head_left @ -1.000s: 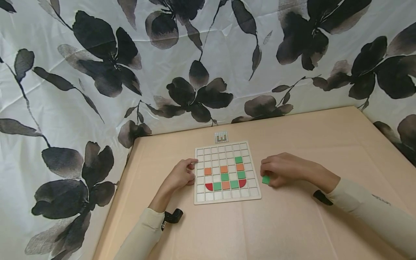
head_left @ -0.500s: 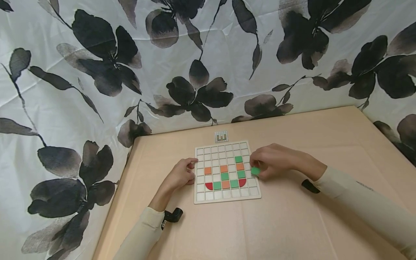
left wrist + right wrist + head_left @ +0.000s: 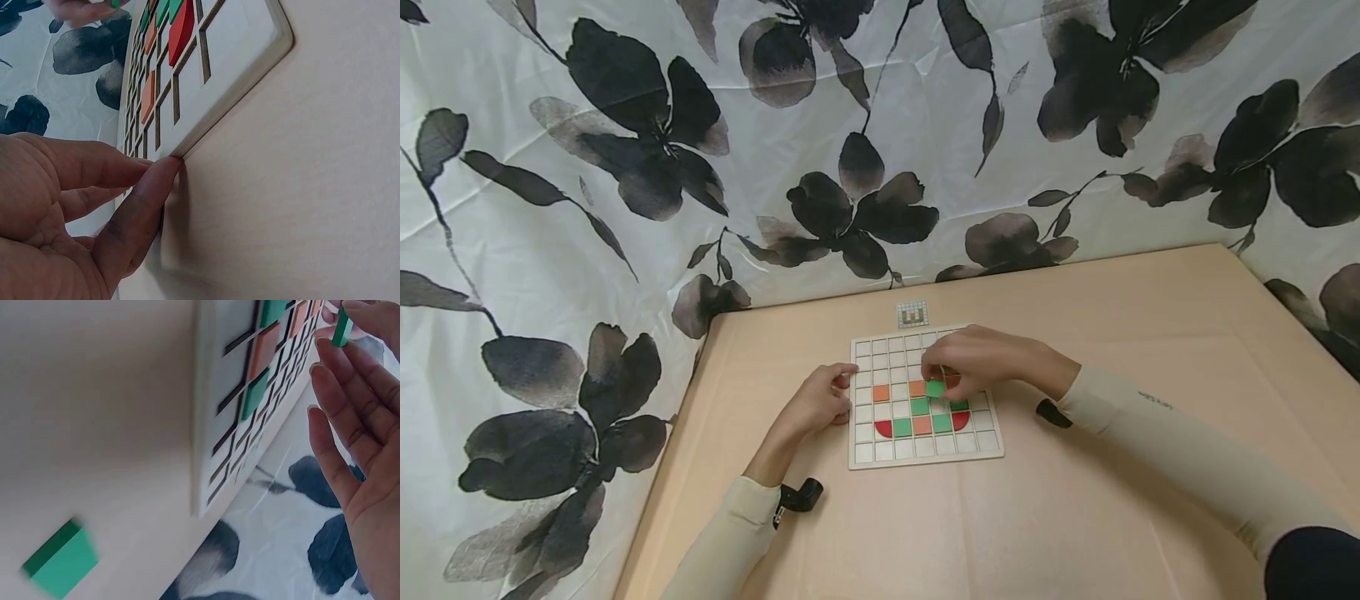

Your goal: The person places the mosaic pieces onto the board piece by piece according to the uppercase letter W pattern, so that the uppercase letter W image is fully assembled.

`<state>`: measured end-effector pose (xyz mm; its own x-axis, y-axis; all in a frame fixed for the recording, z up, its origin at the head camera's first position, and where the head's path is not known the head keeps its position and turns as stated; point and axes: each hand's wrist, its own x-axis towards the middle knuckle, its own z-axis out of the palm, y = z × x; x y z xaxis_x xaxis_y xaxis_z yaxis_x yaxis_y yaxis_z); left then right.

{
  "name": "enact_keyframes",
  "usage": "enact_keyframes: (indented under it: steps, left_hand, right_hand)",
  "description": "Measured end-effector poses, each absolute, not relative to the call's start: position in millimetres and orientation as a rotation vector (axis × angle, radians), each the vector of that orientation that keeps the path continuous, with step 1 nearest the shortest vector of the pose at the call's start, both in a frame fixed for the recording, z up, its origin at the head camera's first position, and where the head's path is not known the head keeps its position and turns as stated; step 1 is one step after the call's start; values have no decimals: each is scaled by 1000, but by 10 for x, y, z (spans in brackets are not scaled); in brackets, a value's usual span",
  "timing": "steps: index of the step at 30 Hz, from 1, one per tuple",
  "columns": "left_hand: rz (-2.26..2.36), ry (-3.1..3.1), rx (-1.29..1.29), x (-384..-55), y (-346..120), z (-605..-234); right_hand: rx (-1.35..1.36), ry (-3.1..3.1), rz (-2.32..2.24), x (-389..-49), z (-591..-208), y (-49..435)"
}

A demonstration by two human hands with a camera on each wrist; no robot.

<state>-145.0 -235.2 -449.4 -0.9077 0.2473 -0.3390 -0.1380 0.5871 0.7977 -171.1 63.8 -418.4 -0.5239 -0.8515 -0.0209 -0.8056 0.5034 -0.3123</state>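
Observation:
A white gridded board [image 3: 872, 454] lies on the table, with green, orange and red tiles in some cells. My left hand [image 3: 816, 402] is at its left edge; in the left wrist view the thumb and index fingertips [image 3: 165, 167] pinch the rim. Over the right part of the board, my right hand [image 3: 981, 360] pinches a green tile [image 3: 936, 388] between thumb and fingers. That tile [image 3: 341, 328] stands on edge in the right wrist view, the other fingers loosely extended. Part of the board's upper right is hidden behind the hand.
A small card [image 3: 912, 314] with a grid pattern lies just behind the board. Another green tile [image 3: 61, 559], blurred, rests on the table beside the board in the right wrist view. A floral cloth [image 3: 850, 125] hangs behind the table [image 3: 1037, 517].
My right hand has moved left with the green tile, from the table right of the board to above its cells. My left hand has stayed at the board's edge.

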Motion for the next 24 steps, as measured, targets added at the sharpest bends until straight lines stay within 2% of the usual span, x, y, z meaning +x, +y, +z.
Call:
enact_keyframes:
  steps: [13,24]
  left_hand:
    - [1270,2388,92,-1445,-2359,-4496]
    - [1279,2388,114,-1456,-2370,-4504]
  right_hand:
    - [-1454,2455,-412,-1829,-4281,92]
    - [-1431,2415,-394,-1846,-4322,-142]
